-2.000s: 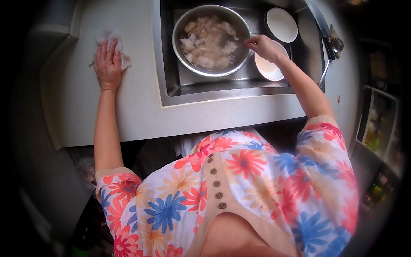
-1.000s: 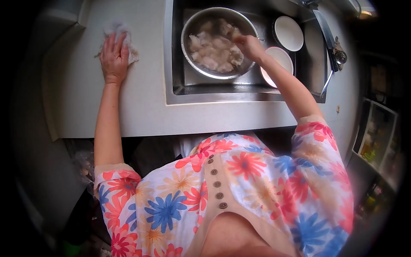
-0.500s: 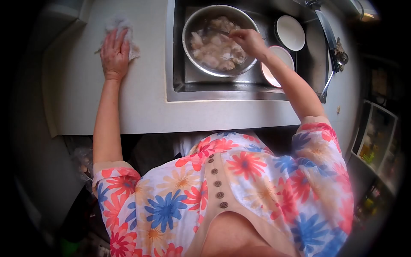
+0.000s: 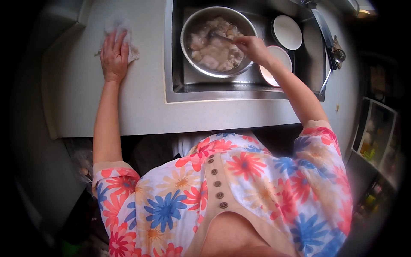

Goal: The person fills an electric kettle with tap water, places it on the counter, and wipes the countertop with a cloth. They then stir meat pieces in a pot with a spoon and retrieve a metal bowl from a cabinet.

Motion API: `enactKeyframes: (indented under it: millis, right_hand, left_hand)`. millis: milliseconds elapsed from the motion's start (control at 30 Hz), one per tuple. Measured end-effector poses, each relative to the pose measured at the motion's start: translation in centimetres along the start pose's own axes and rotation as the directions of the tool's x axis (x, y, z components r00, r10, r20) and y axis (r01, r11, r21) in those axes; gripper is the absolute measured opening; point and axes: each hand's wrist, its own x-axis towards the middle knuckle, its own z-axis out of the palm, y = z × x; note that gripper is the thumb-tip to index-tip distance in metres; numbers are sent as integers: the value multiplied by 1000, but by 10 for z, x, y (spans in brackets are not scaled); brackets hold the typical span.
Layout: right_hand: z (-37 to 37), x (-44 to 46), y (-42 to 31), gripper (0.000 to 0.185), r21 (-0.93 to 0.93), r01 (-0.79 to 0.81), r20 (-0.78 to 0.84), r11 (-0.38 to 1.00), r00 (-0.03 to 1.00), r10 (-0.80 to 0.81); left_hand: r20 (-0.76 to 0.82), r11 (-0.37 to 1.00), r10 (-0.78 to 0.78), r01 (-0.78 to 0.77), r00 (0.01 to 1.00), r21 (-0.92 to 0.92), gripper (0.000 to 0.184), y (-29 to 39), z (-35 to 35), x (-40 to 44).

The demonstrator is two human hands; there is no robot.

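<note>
In the sink point(image 4: 188, 96) a metal bowl point(image 4: 185, 53) holds pale chunks of raw meat point(image 4: 210, 62) in cloudy water. My right hand point(image 4: 253, 48) is closed around the handle of a spoon point(image 4: 221, 38), whose head dips among the meat near the bowl's middle. Over on the counter, my left hand point(image 4: 114, 58) lies flat with outstretched fingers on a crumpled white cloth point(image 4: 117, 23). Part of the cloth is hidden under the palm.
Two round white dishes, one behind point(image 4: 287, 33) and one nearer point(image 4: 276, 64) with a pinkish rim, stand right of the bowl in the sink. A knife point(image 4: 322, 28) lies along the sink's right edge, by a metal utensil point(image 4: 326, 82). Pale counter point(image 4: 141, 115) borders the sink.
My right hand has moved slightly right and down with the spoon, and more of the spoon shows. The meat and water have shifted. My left hand stays on the cloth.
</note>
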Motion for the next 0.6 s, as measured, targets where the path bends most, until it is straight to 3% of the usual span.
enactKeyframes:
  millis: [233,333,367,500,600]
  right_hand:
    - [-2,-29,8,16,64,-85,-51,994,995,88]
    - [-12,-34,-4,16,8,-136,-128,991,982,136]
    - [-15,-36,-8,16,98,-124,-156,987,978,139]
    - [0,-49,-2,17,-53,-168,-38,984,985,166]
    - [-3,-50,-9,18,-9,-211,-104,977,972,209]
  left_hand:
    - [4,999,-4,3,1000,37,36,0,0,-2]
    - [-9,999,-8,9,1000,40,36,-1,3,-5]
    - [-15,999,-5,6,1000,38,36,-1,4,-7]
    - [-26,999,-10,11,1000,35,36,1,4,-10]
    - [4,998,-28,27,1000,56,36,2,3,-8]
